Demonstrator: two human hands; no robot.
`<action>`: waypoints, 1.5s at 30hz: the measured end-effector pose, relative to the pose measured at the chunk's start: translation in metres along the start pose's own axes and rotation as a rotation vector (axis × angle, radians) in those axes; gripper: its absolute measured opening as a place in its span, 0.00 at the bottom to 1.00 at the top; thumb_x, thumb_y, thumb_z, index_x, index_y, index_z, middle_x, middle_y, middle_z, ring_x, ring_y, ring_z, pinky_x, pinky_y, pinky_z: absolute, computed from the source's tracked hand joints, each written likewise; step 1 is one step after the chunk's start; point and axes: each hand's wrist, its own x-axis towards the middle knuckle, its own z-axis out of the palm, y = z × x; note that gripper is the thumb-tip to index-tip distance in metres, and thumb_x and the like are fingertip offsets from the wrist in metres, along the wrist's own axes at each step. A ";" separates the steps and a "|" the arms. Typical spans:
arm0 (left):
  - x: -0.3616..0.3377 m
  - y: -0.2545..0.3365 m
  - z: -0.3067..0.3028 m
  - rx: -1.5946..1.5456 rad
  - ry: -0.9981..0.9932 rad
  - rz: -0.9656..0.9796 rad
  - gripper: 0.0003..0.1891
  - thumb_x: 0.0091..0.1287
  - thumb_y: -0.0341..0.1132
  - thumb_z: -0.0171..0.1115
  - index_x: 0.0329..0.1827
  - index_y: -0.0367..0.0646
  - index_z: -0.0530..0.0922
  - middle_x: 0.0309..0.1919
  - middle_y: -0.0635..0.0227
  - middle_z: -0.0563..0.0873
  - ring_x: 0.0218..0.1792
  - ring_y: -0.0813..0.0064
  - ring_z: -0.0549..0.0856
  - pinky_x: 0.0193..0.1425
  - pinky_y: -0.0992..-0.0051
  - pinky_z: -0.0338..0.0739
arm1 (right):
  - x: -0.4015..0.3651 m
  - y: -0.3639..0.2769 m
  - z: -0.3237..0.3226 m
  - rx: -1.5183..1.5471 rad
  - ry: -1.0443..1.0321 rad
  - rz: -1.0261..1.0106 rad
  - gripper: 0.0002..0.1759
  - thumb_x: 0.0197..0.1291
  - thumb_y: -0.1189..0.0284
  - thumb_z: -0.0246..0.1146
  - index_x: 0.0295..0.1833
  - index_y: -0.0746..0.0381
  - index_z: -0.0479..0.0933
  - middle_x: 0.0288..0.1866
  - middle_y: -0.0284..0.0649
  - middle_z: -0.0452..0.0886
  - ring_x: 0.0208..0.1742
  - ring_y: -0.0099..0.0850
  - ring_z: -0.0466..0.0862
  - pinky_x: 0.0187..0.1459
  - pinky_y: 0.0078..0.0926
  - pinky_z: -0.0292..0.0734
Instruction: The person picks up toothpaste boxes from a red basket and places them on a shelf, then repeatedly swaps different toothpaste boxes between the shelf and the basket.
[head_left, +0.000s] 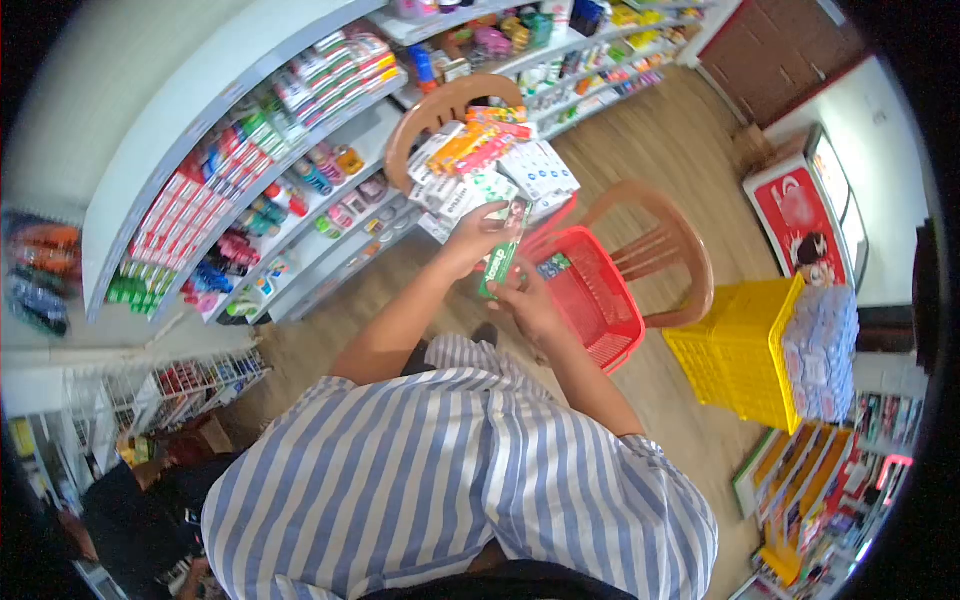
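Note:
Both of my hands are on a green toothpaste box [500, 262] held slantwise in front of me. My left hand [478, 240] grips its upper part, with the thumb and fingers closed around it. At the lower end, my right hand [528, 303] has its fingers closed on the same box. Just beyond, a brown chair [402, 150] carries a pile of white boxes [540, 172] and orange packs [470, 145]. A red basket [625, 305] stands beside my right hand with a small dark green pack [553, 265] inside.
A second brown chair [690, 260] stands right of the basket. Yellow crates [735, 345] and wrapped bottle packs [820, 350] are farther right, near a red cooler [795, 205]. Stocked shelves [240, 170] curve along the left and back. A person in dark clothes [140, 525] is at lower left.

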 end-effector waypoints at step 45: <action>-0.473 0.095 -0.446 -0.174 1.038 0.638 0.24 0.65 0.29 0.63 0.64 0.33 0.72 0.50 0.61 0.86 0.50 0.78 0.82 0.56 0.77 0.74 | 0.088 0.192 0.545 -0.475 -0.999 0.152 0.22 0.61 0.75 0.65 0.59 0.69 0.73 0.49 0.42 0.83 0.47 0.28 0.83 0.48 0.25 0.79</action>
